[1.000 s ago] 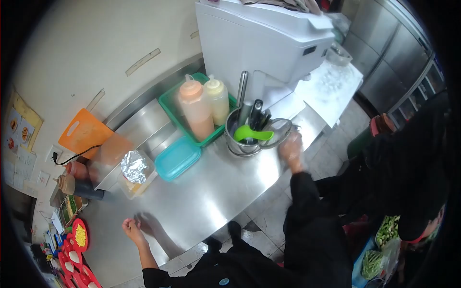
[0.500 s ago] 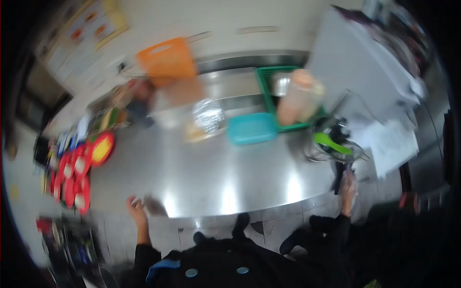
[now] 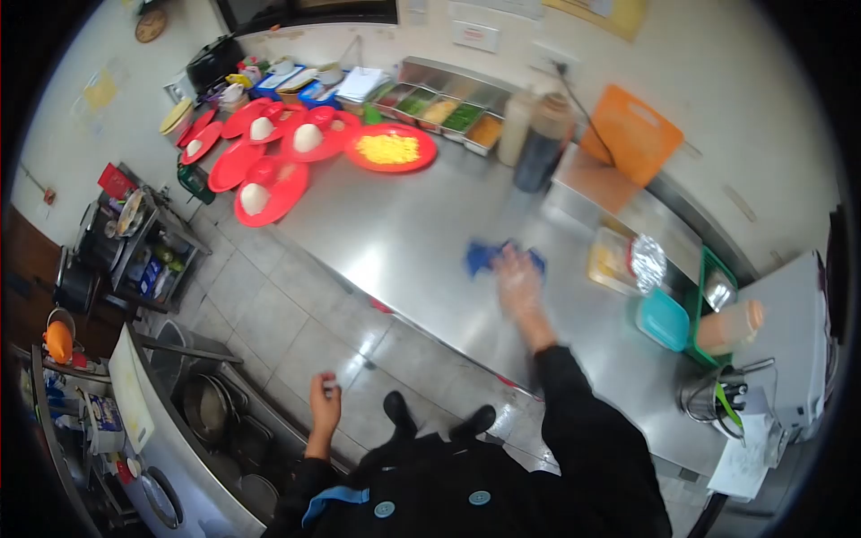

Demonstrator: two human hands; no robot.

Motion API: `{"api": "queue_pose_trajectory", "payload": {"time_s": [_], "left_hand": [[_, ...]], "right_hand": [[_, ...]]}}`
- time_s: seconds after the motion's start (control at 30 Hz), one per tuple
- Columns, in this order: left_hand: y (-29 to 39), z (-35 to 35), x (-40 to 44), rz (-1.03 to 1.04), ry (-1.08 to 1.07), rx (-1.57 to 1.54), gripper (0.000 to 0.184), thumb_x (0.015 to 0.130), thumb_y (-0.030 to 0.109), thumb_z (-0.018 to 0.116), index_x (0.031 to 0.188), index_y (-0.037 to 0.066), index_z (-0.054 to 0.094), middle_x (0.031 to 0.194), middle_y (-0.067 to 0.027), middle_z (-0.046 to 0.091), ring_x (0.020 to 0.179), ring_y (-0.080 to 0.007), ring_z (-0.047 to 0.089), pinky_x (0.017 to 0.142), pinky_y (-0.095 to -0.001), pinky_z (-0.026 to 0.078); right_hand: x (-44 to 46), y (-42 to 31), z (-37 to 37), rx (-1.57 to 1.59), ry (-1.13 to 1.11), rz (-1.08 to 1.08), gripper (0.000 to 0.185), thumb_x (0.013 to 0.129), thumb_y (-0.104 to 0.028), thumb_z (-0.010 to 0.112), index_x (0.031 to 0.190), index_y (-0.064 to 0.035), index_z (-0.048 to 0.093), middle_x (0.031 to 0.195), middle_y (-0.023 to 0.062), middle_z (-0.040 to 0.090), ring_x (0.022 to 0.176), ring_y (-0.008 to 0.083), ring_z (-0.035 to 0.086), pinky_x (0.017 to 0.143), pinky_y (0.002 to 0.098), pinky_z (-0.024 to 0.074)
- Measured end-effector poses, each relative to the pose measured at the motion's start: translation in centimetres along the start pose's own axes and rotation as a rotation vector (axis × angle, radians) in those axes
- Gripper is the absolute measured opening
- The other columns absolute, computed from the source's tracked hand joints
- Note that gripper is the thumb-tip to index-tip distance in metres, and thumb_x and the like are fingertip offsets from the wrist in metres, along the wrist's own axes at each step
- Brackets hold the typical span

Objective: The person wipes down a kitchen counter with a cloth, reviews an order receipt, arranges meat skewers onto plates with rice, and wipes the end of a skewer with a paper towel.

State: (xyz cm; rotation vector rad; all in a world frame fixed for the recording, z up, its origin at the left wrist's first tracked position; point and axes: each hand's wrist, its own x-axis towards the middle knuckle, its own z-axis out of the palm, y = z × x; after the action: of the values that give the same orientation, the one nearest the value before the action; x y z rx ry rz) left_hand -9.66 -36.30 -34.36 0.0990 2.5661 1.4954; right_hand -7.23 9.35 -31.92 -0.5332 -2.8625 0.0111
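My right hand [image 3: 518, 278], which seems to wear a thin clear glove, presses on a crumpled blue cloth [image 3: 484, 257] on the steel worktable [image 3: 430, 233]. The cloth is blurred and partly hidden under my fingers. My left hand [image 3: 325, 403] hangs over the floor in front of the table, fingers curled in. A pale patch shows at its fingertips, too small to name. Ahead of the cloth stand a bottle of dark liquid [image 3: 538, 148] and a pale squeeze bottle [image 3: 516, 125].
Red plates [image 3: 273, 202], several with white mounds, and a plate of yellow shreds [image 3: 387, 149] stand far left. Topping trays [image 3: 439, 108] line the back. Rightward are a foil-topped container [image 3: 614, 260], teal-lidded box [image 3: 664, 320], green basket [image 3: 708, 269] and utensil holder [image 3: 704, 394]. Pans [image 3: 206, 403] lie behind left.
My view has swung left, bringing the plates and trays into fuller sight. My right hand has left the table's right end and is now on the blue cloth. My left hand stays curled.
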Motion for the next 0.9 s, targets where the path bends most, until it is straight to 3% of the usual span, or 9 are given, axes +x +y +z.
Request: {"api": "queue_pose_trajectory", "payload": {"time_s": [0.07,0.17,0.27,0.33,0.43,0.5,0.63,0.73,0.9], "left_hand": [[-6.0,-3.4,-2.2,-0.093,0.046,0.034,0.026,0.073,-0.003,0.053,0.099,0.002,0.050,0.093,-0.0079,0.055,0.078,-0.0175,0.054,0.067,-0.0277,0.045],[-12.1,-7.3,-6.1,-0.120,0.217,0.011,0.023,0.071,-0.004,0.053,0.093,0.001,0.050,0.087,-0.0087,0.056,0.075,-0.0169,0.055,0.067,-0.0272,0.045],[-14.7,-9.9,-8.9,-0.283,0.237,0.094,0.019,0.071,-0.003,0.054,0.089,0.000,0.049,0.085,-0.0090,0.056,0.075,-0.0169,0.056,0.067,-0.0273,0.046],[-14.0,-10.3,-9.5,-0.452,0.204,0.101,0.017,0.072,0.000,0.055,0.088,0.001,0.051,0.081,-0.0086,0.057,0.074,-0.0167,0.058,0.064,-0.0279,0.047],[-13.0,-9.8,-6.6,-0.405,0.043,0.146,0.018,0.073,0.003,0.057,0.090,0.002,0.053,0.078,-0.0082,0.058,0.069,-0.0166,0.059,0.060,-0.0283,0.047],[-17.0,-8.9,-4.7,-0.225,-0.007,0.218,0.020,0.074,0.006,0.058,0.093,0.003,0.055,0.076,-0.0084,0.060,0.062,-0.0161,0.059,0.056,-0.0279,0.048],[-16.4,-8.3,0.6,-0.425,-0.263,-0.029,0.020,0.075,0.009,0.058,0.094,0.003,0.056,0.078,-0.0092,0.061,0.060,-0.0173,0.061,0.054,-0.0288,0.048],[-17.4,-8.0,4.1,-0.512,-0.381,-0.033,0.019,0.076,0.010,0.057,0.093,0.001,0.056,0.076,-0.0100,0.061,0.060,-0.0196,0.062,0.051,-0.0306,0.049],[-27.4,-7.8,8.6,-0.838,-0.642,-0.333,0.017,0.078,0.010,0.053,0.090,-0.002,0.056,0.073,-0.0128,0.060,0.059,-0.0233,0.062,0.047,-0.0326,0.048]], "right_hand": [[7.4,0.7,0.0,0.049,0.089,0.234,0.046,0.084,-0.027,0.042,0.129,-0.0164,0.040,0.139,0.0113,0.030,0.127,0.0316,0.028,0.106,0.0475,0.0147],[16.7,-3.6,3.1,-0.135,-0.047,0.155,0.049,0.083,-0.027,0.044,0.129,-0.0129,0.039,0.138,0.0132,0.030,0.126,0.0311,0.029,0.104,0.0525,0.0149],[21.2,-18.2,3.1,-0.068,-0.071,-0.130,0.045,0.081,-0.025,0.045,0.123,-0.0109,0.046,0.132,0.0149,0.038,0.124,0.0326,0.031,0.096,0.0579,0.0226],[22.0,-25.8,1.9,0.230,-0.069,-0.104,0.041,0.083,-0.025,0.040,0.123,-0.0159,0.047,0.133,0.0135,0.037,0.123,0.0327,0.032,0.098,0.0560,0.0229],[22.6,-34.1,2.5,0.312,-0.090,-0.257,0.038,0.086,-0.027,0.039,0.122,-0.0202,0.047,0.133,0.0119,0.037,0.122,0.0342,0.032,0.097,0.0552,0.0272],[19.0,-35.4,1.4,0.308,0.075,-0.359,0.034,0.084,-0.024,0.043,0.116,-0.0190,0.054,0.123,0.0113,0.045,0.116,0.0333,0.039,0.089,0.0525,0.0348],[8.2,-30.4,-0.3,0.478,0.225,-0.406,0.036,0.074,-0.012,0.051,0.109,-0.0138,0.059,0.121,0.0112,0.048,0.110,0.0314,0.043,0.087,0.0440,0.0391],[-2.1,-22.1,-5.6,0.262,0.234,-0.253,0.035,0.070,-0.005,0.053,0.104,-0.0110,0.060,0.120,0.0122,0.050,0.107,0.0335,0.047,0.089,0.0431,0.0391],[-20.7,-8.8,-11.0,-0.144,0.221,0.503,0.044,0.062,-0.001,0.058,0.105,-0.0106,0.059,0.117,0.0179,0.052,0.103,0.0353,0.051,0.088,0.0434,0.0410]]}}
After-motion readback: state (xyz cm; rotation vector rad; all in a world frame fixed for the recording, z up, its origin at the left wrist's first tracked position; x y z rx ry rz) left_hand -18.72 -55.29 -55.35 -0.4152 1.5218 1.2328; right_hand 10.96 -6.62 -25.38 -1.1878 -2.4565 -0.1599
